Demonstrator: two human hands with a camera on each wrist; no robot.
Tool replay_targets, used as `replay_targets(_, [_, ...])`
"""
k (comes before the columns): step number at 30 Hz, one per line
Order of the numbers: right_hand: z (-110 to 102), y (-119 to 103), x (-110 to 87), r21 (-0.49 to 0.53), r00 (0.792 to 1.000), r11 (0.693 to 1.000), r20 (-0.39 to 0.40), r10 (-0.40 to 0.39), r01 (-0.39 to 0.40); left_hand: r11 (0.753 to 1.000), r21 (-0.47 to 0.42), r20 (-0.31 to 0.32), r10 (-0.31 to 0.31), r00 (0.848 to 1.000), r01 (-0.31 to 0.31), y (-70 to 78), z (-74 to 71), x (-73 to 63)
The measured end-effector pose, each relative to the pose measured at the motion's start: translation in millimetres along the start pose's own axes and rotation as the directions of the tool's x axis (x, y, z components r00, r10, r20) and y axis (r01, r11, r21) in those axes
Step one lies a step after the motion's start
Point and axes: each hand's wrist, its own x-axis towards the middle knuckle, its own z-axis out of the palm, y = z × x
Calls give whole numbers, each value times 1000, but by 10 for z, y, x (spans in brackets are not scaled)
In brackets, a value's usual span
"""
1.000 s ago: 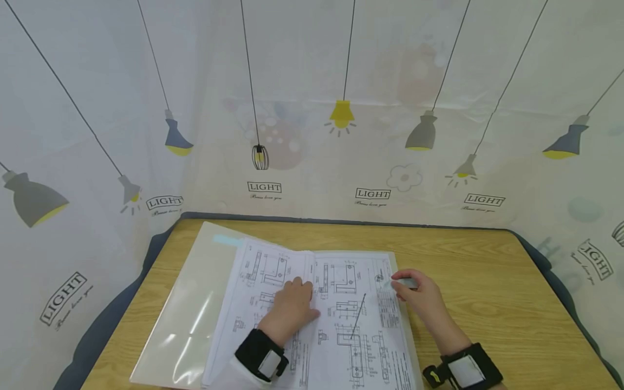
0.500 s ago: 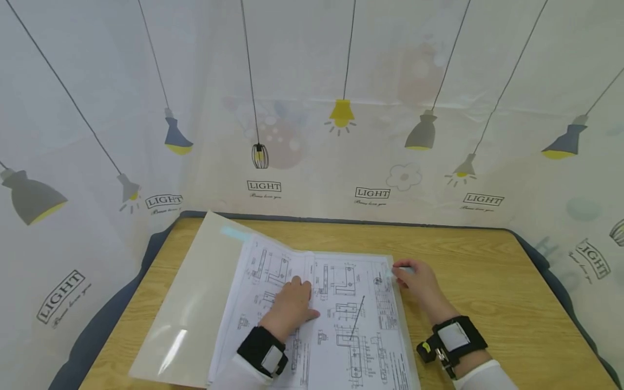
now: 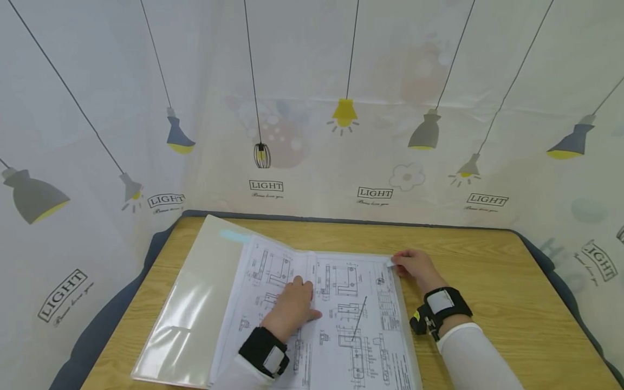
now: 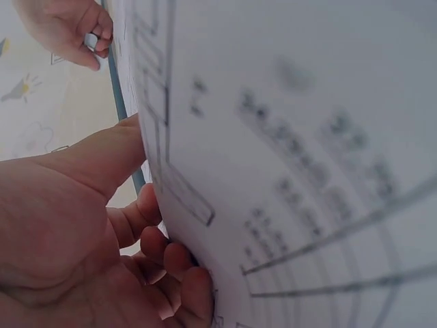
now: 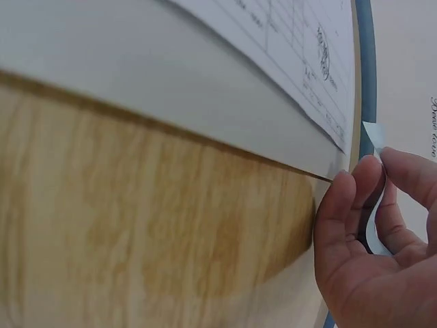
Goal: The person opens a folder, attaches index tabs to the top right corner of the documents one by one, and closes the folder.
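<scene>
A booklet of technical drawings (image 3: 336, 319) lies spread on the wooden table, its left pages slightly raised over a pale glossy cover (image 3: 180, 314). My left hand (image 3: 290, 309) rests on the pages near the fold, its fingers loosely bent with the tips on the paper. At the upper right corner of the right page, my right hand (image 3: 414, 268) pinches a thin pale blue paper strip (image 5: 373, 133) between thumb and fingers. In the right wrist view, the strip curves down into the palm and its tip sticks out above the fingertips. The fingers are beside the booklet's edge.
A pale blue strip (image 3: 235, 235) lies along the top of the left cover. The wooden table (image 3: 487, 281) extends to the right of the booklet. Behind it stands a fabric backdrop (image 3: 312, 135) printed with hanging lamps.
My right hand has moved farther up, to the page's top right corner, with the blue strip pinched in it. The left cover has shifted slightly. The left hand stays put.
</scene>
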Motion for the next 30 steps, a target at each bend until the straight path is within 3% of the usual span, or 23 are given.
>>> replay_targets(13, [37,-13,105,-4,998,998,-30,60,-60,1000,8,-4,0,1000,0,36,-20,-20])
replay_targets(30, [49,-25,122,-9,997,998,-36,70,-70,1000,22,-2,3,1000,-3,40,-30,-21])
